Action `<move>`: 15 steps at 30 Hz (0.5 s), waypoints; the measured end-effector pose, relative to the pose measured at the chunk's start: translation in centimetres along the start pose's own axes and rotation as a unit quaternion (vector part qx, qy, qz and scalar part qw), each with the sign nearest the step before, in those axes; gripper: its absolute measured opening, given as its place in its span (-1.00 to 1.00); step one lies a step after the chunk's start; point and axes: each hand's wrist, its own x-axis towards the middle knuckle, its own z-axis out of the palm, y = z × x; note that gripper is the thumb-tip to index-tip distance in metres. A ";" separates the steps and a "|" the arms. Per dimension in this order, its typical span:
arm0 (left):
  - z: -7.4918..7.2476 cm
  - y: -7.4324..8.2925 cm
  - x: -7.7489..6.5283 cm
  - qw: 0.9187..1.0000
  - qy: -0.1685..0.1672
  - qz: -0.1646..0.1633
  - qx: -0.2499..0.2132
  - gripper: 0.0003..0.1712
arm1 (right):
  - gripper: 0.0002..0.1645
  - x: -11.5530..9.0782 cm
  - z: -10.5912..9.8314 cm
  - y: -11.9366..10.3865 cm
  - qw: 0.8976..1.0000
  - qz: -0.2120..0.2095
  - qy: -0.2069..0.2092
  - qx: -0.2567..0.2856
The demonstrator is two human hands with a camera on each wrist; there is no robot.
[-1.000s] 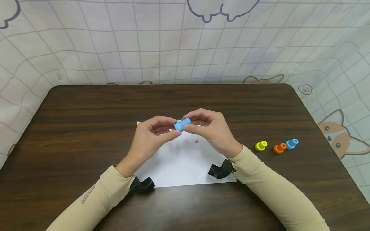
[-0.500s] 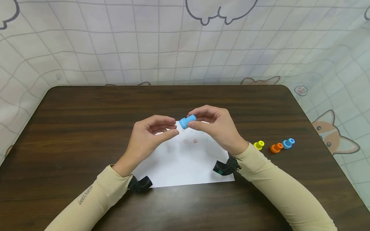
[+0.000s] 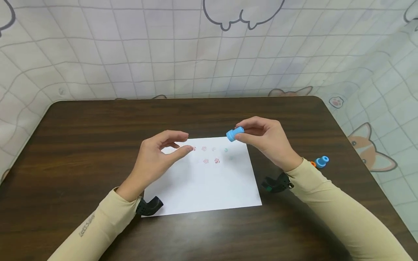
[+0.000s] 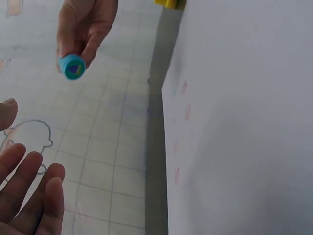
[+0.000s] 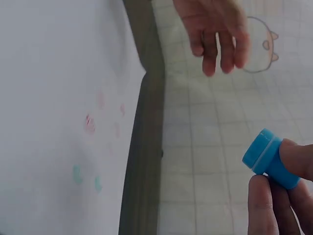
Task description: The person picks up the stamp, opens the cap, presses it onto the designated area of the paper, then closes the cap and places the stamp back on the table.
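Note:
A small blue toy stamp (image 3: 234, 134) is pinched between the thumb and fingers of my right hand (image 3: 271, 141), above the paper's upper right corner. It lies tilted, its wide end toward the left. In the left wrist view, the stamp's end face (image 4: 74, 69) carries a purple and yellowish mark. My left hand (image 3: 151, 157) hovers over the paper's left part, fingers spread from the thumb, holding nothing. Between the hands, the white paper (image 3: 209, 188) bears several small red, pink and green prints (image 3: 217, 160).
Right of the paper stand another blue stamp (image 3: 322, 161) and an orange stamp (image 3: 314, 164), the latter mostly behind the right sleeve (image 3: 343, 214). The dark wooden table (image 3: 98, 123) meets a grid-patterned cloth (image 3: 176, 47) at its far edge. Something yellow (image 4: 167, 3) shows at the left wrist view's top.
Both hands were around the blue stamp at first. The left hand has let go and shifted left; the right hand has carried the stamp away to the right. The yellow stamp is now hidden in the head view.

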 end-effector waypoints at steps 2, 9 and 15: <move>-0.2 -0.3 -0.2 0.999 0.008 0.018 0.036 -0.65 | -0.63 0.0 -0.5 0.2 0.999 0.006 0.004 -0.032; -1.1 -1.5 -0.7 0.990 0.003 0.038 0.137 -0.53 | -0.67 -0.4 -1.8 1.2 0.987 0.011 -0.007 -0.163; -2.7 -2.8 -1.3 0.971 -0.047 0.008 0.233 -0.27 | -0.72 -0.7 -2.6 2.4 0.971 -0.015 -0.036 -0.234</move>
